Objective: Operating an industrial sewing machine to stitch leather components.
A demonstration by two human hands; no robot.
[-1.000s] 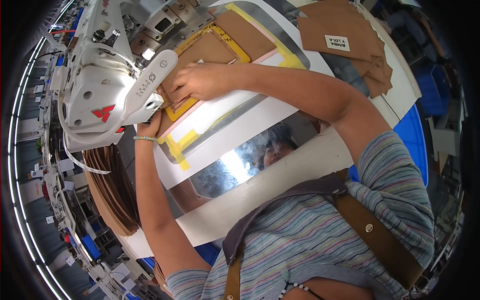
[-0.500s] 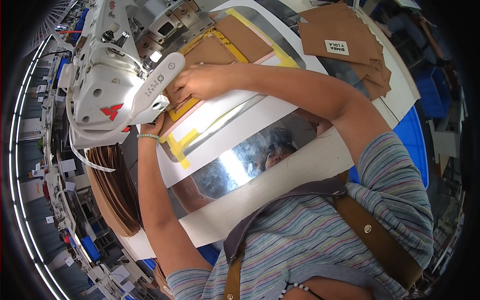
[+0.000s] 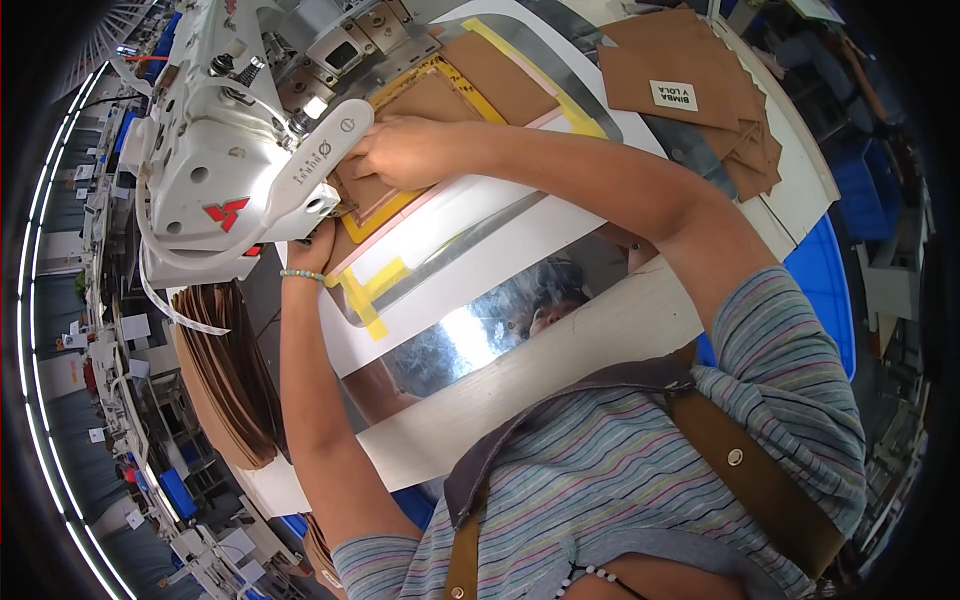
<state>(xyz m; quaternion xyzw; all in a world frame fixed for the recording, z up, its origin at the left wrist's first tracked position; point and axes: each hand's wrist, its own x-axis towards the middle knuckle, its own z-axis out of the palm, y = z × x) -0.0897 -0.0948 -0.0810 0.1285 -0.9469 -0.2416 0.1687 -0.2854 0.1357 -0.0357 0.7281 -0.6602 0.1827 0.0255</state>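
Observation:
A flat brown piece [image 3: 425,102], like leather or fabric, lies inside a yellow-edged frame [image 3: 478,92] on a white template sheet [image 3: 545,232] under the white sewing machine [image 3: 195,170]. My right hand [image 3: 408,152] rests on the piece, fingers spread and slightly bent, their tips close to the machine's white lamp [image 3: 322,160]. At the template's left end is my left hand [image 3: 315,248], a beaded bracelet on its wrist. The machine head covers its fingers, so their hold is hidden.
Fanned brown pieces [image 3: 655,60], one with a white label, lie at the far right. A thick stack of brown pieces [image 3: 228,375] stands at the left. Yellow tape [image 3: 372,285] marks the template's corner. A shiny metal plate [image 3: 470,330] lies nearer, beside the pale table edge [image 3: 540,375].
The template sheet and yellow-edged frame have shifted slightly to the right. Both hands have moved a little with them, and my right hand lies flatter on the brown piece.

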